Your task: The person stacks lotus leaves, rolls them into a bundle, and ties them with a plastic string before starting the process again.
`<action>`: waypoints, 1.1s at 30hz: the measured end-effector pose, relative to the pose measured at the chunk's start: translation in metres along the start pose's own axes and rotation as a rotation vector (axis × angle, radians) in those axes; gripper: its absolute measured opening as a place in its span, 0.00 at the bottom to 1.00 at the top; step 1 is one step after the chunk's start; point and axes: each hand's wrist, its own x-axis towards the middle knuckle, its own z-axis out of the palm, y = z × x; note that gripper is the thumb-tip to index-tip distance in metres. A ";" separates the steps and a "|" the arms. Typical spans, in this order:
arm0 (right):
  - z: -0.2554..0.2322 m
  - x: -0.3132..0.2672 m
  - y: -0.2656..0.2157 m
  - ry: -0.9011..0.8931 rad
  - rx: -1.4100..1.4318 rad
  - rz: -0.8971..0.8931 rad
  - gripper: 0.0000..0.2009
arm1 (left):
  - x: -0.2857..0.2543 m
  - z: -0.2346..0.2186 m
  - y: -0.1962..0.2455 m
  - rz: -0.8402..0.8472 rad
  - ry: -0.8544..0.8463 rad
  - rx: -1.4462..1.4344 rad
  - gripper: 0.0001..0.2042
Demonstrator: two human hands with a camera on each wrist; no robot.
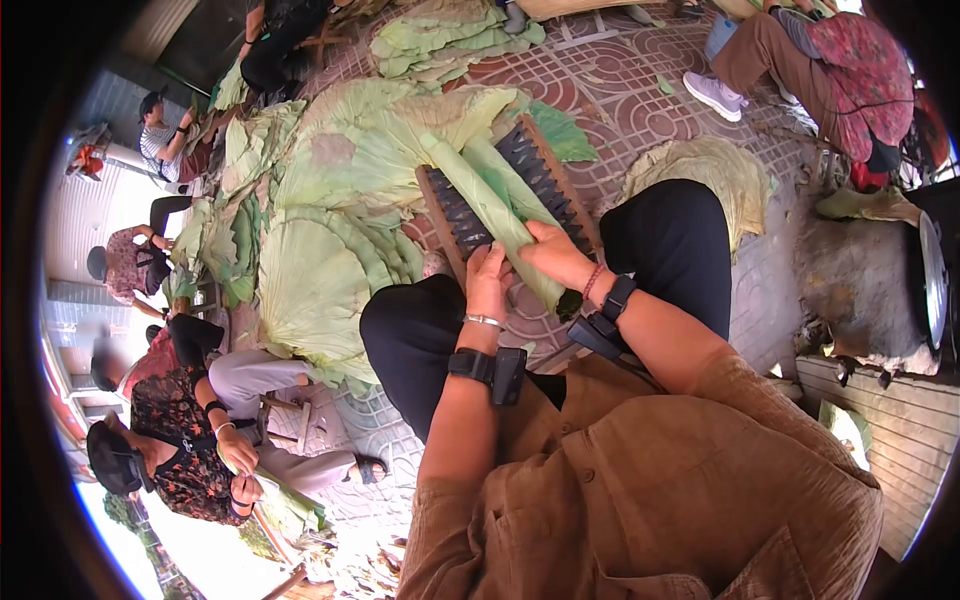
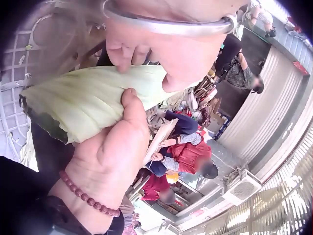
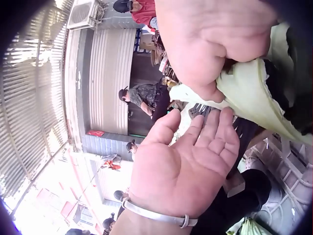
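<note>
A pale green lotus leaf [image 1: 480, 190], rolled into a long tube, slants between the knees and over a dark woven stool [image 1: 455, 215] with wooden side bars. My right hand [image 1: 560, 258] grips the roll near its lower end, thumb pressed along its side in the left wrist view. On the other side is my left hand [image 1: 488, 280], wearing a silver bangle. Its palm [image 3: 181, 164] faces up and holds nothing in the right wrist view, with loosely bent fingertips right at the leaf. The roll's torn end [image 2: 46, 120] shows in the left wrist view.
Stacked lotus leaves [image 1: 325, 255] spread over the tiled floor to the left. Another leaf pile [image 1: 700, 175] lies beyond the right knee. A large pot [image 1: 865, 280] stands at right. Several people sit around, one handling a leaf [image 1: 290, 500] at lower left.
</note>
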 end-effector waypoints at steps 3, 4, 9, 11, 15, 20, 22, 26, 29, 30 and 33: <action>-0.005 -0.014 -0.016 -0.206 0.267 0.027 0.14 | 0.008 -0.004 -0.008 -0.025 -0.223 -0.146 0.26; -0.006 -0.016 -0.019 -0.211 0.268 0.029 0.14 | 0.004 -0.003 -0.002 -0.025 -0.218 -0.147 0.26; -0.010 -0.020 -0.029 -0.403 0.615 0.127 0.14 | -0.002 -0.001 0.012 -0.098 -0.289 -0.459 0.24; -0.006 -0.021 -0.030 -0.427 0.690 0.142 0.16 | -0.003 -0.001 0.011 -0.053 -0.250 -0.463 0.23; 0.004 -0.018 -0.027 -0.299 0.443 0.004 0.21 | 0.003 -0.007 0.008 -0.049 -0.258 -0.462 0.22; -0.002 -0.036 -0.056 0.030 -0.236 -0.196 0.25 | 0.006 -0.003 0.007 -0.021 -0.186 -0.469 0.20; -0.007 -0.037 -0.057 0.364 -0.727 -0.601 0.30 | 0.007 -0.005 0.005 -0.021 -0.173 -0.478 0.20; -0.011 -0.019 -0.028 -0.128 -0.142 0.168 0.38 | 0.011 -0.010 0.001 0.002 -0.152 -0.509 0.19; -0.014 -0.018 -0.026 -0.229 -0.193 0.107 0.34 | 0.008 -0.007 0.003 -0.020 -0.118 -0.593 0.19; -0.014 -0.018 -0.025 -0.225 -0.185 0.051 0.31 | 0.009 -0.006 0.001 -0.012 -0.111 -0.597 0.19; -0.013 -0.015 -0.020 -0.192 -0.195 -0.007 0.26 | 0.006 -0.005 0.009 0.001 -0.095 -0.523 0.21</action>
